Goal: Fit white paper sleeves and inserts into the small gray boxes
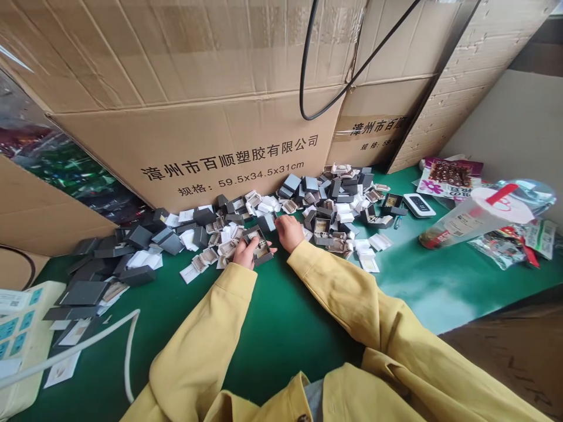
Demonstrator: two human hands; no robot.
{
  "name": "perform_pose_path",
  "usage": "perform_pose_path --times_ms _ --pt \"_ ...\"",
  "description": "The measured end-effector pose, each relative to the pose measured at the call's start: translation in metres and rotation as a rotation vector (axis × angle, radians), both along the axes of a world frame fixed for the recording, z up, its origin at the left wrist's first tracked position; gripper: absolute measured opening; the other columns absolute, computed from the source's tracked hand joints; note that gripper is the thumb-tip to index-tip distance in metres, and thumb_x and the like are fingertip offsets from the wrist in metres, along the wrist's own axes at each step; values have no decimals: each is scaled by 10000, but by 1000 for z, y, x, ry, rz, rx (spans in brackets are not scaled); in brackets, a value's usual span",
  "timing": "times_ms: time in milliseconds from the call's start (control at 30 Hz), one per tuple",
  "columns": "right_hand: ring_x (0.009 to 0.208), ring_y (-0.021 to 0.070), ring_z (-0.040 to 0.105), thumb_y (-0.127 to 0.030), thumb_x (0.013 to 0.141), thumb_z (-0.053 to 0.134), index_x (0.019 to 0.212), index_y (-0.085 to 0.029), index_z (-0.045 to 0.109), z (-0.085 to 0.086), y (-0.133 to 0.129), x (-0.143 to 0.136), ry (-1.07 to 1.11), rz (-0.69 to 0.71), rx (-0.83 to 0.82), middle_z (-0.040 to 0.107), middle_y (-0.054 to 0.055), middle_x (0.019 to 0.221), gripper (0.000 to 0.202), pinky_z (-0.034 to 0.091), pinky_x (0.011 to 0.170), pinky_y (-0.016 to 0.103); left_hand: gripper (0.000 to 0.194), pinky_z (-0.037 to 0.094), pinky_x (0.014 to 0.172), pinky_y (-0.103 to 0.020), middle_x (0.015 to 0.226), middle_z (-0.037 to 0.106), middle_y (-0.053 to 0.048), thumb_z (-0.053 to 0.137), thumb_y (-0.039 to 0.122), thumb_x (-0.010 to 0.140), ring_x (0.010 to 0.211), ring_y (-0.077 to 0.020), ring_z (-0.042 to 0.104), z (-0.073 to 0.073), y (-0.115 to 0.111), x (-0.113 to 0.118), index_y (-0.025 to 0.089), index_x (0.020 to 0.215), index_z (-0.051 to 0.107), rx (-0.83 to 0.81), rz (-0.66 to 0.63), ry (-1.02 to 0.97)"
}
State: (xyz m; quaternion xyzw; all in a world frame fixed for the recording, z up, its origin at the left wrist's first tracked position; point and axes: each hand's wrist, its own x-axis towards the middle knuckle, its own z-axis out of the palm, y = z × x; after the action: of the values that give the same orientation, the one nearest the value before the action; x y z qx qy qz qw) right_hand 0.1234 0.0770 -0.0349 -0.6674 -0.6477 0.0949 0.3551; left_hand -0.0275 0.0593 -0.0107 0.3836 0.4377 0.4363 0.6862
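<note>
My left hand [246,253] grips a small dark jewelry box [263,256], which lies open with its pale insert showing. The thumb rests across the box and fingertips show beyond its right side. Close by on the right, my right hand [290,233] is closed with its fingers curled in; whatever they may hold is hidden. A grey box lid [266,222] lies just left of those fingers. Behind both hands spreads a heap of small dark boxes [204,215], mixed with loose beige inserts [227,249] and folded white cards [269,204].
Tall cardboard cartons [229,129] wall the back of the green table [281,328]. A black cable [303,88] hangs in front. On the right stand a drink cup [470,217], a white device [419,205] and snack packets [448,176]. A white cord [88,343] crosses at left.
</note>
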Motion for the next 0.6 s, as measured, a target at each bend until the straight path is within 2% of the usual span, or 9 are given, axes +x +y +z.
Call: perform_pose_path --times_ms 100,233,333,400,500,600 --pt "770 174 555 -188 861 383 839 -169 531 -1 2 1 222 -18 95 618 65 834 150 430 711 293 395 549 581 -362 699 684 -62 643 377 685 608 -251 680 -1 0 -1 144 970 501 3 -4 8" --pt "585 139 539 -247 856 376 857 -192 500 -1 3 3 464 -63 143 570 3 676 136 458 632 279 364 539 560 -348 684 679 -67 630 377 689 600 -251 677 -3 1 -2 138 939 517 -2 -7 -3" --pt "618 137 558 -254 806 432 866 -201 495 -2 4 3 613 -78 177 588 8 734 102 487 619 279 369 540 580 -352 700 679 -67 625 384 695 631 -252 681 -6 2 -2 138 953 529 13 -7 -11" --pt "636 135 566 -253 773 460 822 -203 496 -3 5 3 652 -52 178 590 12 755 79 500 607 274 381 541 589 -348 710 679 -59 633 391 691 650 -248 682 -8 3 -1 146 964 532 29 -6 -12" --pt "560 121 547 -261 751 468 758 -203 490 -6 5 1 678 3 139 558 -9 683 62 499 559 265 390 538 593 -336 729 683 -48 650 400 680 671 -240 682 -9 2 -1 164 965 527 43 -14 4" --pt "580 118 546 -272 745 471 793 -196 511 -3 4 1 662 -23 153 574 -4 703 98 494 590 265 387 537 609 -340 740 685 -50 661 409 672 683 -239 681 -7 2 -3 164 940 528 53 -16 0"
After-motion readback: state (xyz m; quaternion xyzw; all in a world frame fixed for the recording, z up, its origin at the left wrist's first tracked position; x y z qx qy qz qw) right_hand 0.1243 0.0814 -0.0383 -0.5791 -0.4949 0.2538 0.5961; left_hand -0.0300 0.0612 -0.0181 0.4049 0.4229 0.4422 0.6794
